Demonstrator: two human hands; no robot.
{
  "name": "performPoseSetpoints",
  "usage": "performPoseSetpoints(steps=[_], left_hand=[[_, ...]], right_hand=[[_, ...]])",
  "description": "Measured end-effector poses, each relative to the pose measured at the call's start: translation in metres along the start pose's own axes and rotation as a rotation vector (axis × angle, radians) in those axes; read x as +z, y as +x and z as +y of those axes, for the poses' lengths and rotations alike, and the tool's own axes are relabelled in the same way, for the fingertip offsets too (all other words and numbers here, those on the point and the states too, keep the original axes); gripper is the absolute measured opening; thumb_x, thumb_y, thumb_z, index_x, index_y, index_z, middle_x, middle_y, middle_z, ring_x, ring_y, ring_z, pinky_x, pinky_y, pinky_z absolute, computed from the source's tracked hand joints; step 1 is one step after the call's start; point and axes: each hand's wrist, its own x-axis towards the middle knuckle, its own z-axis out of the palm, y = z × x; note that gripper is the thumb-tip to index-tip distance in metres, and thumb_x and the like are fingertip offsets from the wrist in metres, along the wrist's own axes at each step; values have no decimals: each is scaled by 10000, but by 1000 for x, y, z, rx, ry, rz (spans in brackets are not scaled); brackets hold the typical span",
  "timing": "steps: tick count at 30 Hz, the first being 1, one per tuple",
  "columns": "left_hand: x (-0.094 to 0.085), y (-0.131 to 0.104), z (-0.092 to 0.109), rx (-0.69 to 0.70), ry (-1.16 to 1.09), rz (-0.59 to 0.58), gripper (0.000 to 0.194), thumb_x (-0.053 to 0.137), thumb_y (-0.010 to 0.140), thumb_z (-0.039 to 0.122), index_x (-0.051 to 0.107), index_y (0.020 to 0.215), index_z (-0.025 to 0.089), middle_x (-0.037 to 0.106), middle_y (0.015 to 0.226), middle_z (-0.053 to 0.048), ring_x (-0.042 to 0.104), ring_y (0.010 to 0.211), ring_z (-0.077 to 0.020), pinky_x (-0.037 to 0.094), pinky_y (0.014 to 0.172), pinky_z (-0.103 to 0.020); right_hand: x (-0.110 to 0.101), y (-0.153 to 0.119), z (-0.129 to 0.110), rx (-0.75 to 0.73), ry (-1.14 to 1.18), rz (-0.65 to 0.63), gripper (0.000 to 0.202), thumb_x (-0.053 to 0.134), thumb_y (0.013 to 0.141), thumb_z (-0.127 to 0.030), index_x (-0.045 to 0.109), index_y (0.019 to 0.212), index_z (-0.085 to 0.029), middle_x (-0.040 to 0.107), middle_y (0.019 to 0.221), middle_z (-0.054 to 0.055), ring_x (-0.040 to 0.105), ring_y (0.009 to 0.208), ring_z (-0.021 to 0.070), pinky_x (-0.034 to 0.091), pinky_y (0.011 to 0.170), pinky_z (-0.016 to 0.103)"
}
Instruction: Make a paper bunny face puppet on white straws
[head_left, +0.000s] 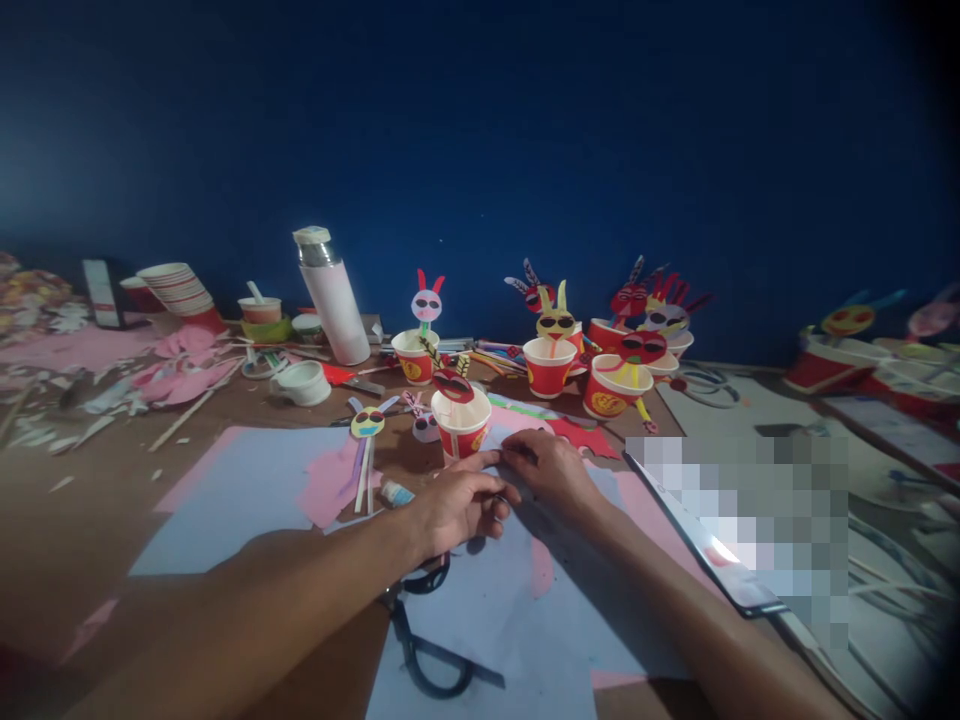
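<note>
My left hand, its fingers curled, is over the pale paper in the middle, with black-handled scissors below it. Close to its right, my right hand is bent down near the paper, fingertips close to the left hand's. Anything between the fingers is too small to make out. Just behind the hands stands a red and white paper cup with a red paper face in it. To the left lie a small glue bottle and a yellow paper face on white sticks.
Several cups with paper faces, one a red cup, stand along the back. A flask, a white mug and stacked cups are at the left. A tablet lies right of my forearm. Paper scraps litter the far left.
</note>
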Motion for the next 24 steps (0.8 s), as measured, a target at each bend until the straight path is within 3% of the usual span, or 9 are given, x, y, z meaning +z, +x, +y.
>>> performPoseSetpoints(steps=[14, 24], left_hand=[[-4, 4, -4, -5, -32, -27, 223, 487, 740, 76, 463, 940, 172, 572, 695, -10, 512, 486, -88, 404, 447, -199], [-6, 3, -4, -7, -28, -68, 221, 524, 732, 88, 494, 934, 175, 578, 700, -12, 520, 505, -86, 414, 468, -200]], right_hand=[[-1, 1, -4, 16, -69, -13, 157, 518, 794, -273, 655, 829, -206, 678, 811, 26, 590, 751, 161, 369, 605, 232], [-4, 0, -7, 52, -99, -24, 148, 528, 777, -265, 653, 811, -195, 685, 759, 32, 606, 723, 164, 375, 604, 234]])
